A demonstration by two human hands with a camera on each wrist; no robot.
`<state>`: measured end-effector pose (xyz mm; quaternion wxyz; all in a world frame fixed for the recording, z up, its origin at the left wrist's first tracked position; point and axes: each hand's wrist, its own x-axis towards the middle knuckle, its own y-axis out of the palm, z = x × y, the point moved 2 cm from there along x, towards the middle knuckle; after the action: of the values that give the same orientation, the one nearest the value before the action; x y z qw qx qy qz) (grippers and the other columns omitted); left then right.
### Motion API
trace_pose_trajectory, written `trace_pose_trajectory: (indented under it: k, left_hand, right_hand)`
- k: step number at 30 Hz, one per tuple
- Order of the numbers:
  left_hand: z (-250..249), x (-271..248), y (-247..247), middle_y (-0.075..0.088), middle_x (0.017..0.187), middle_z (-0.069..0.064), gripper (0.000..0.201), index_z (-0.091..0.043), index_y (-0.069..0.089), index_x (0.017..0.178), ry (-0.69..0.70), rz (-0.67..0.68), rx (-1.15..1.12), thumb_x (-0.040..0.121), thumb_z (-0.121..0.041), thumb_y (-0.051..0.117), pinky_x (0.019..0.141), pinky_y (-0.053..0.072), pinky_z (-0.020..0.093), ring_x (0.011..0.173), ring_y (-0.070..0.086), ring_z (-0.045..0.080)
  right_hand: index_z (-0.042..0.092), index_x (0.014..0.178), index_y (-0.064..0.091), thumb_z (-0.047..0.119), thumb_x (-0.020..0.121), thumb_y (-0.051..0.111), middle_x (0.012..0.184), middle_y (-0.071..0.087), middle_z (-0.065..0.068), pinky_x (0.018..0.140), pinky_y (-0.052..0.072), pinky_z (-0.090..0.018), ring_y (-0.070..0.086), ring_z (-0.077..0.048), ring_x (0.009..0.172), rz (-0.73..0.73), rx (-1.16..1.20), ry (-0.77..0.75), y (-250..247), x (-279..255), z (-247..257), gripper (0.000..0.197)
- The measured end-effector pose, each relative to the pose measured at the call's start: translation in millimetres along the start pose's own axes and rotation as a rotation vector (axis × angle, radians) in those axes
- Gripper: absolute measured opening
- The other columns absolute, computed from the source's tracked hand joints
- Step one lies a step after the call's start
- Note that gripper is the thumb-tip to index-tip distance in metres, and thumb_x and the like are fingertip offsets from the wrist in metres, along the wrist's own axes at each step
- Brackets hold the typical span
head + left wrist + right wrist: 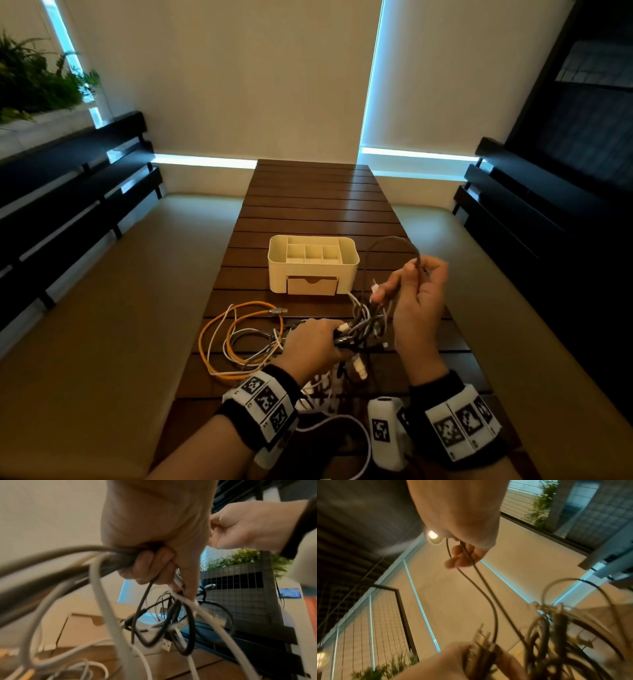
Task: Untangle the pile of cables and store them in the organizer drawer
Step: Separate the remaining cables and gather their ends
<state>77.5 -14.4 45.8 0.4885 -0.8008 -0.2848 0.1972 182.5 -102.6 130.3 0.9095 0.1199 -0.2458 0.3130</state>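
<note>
Item: cable pile (356, 330), on the worktop (308, 202) before the organizer (313, 263). Our left hand (313, 346) grips its knot; right hand (416, 294) fingers pinch one thin dark cable (476, 573). We judge it light, limp, snag-prone; hold near plugs.

Left hand (313, 342) fisted, low, palm down; right hand (416, 301) raised, fingertips pinching.
</note>
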Motion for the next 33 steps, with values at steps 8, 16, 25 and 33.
trace_pose_trajectory:
  k: [8, 16, 25, 33]
  left_hand:
    - [22, -7, 0, 0.067, 0.102, 0.001, 0.023, -0.024, 0.062, 0.102, -0.034, 0.135, 0.169, 0.081, -0.031, 0.069, 0.076, 0.049, 0.035, 0.099, 0.062, 0.023]
    - [-1, -7, -31, 0.067, 0.097, -0.008, 0.033, -0.026, 0.066, 0.099, 0.111, 0.032, -0.862, 0.071, -0.024, 0.082, 0.074, 0.053, 0.019, 0.082, 0.065, 0.0]
    - [-17, -4, 0, 0.066, 0.077, -0.008, 0.016, -0.033, 0.06, 0.077, -0.008, -0.277, -0.84, 0.078, -0.032, 0.076, 0.072, 0.054, 0.032, 0.078, 0.064, 0.012]
    - [-23, 2, 0, 0.07, 0.08, -0.006, 0.004, -0.027, 0.071, 0.08, 0.057, -0.227, -0.715, 0.08, -0.028, 0.074, 0.077, 0.053, 0.03, 0.082, 0.065, 0.01]
  right_hand:
    - [0.026, 0.088, 0.044, 0.002, 0.097, 0.035, 0.064, 0.041, 0.001, 0.044, 0.032, -0.016, 0.037, -0.003, 0.049, -0.106, 0.146, 0.042, -17, 25, 14, 0.027]
    - [0.027, 0.088, 0.048, 0.014, 0.096, 0.043, 0.063, 0.048, 0.001, 0.046, 0.037, -0.018, 0.044, -0.005, 0.051, 0.201, -0.022, 0.183, 1, 18, 6, 0.016]
    - [0.013, 0.093, 0.041, 0.014, 0.099, 0.032, 0.059, 0.049, 0.0, 0.044, 0.04, -0.019, 0.041, -0.012, 0.044, 0.203, 0.498, 0.332, 13, 17, 17, 0.01]
    - [0.012, 0.096, 0.041, 0.018, 0.096, 0.034, 0.063, 0.054, -0.003, 0.048, 0.046, -0.023, 0.049, -0.016, 0.048, 0.301, 0.56, 0.362, 17, 8, 12, 0.009]
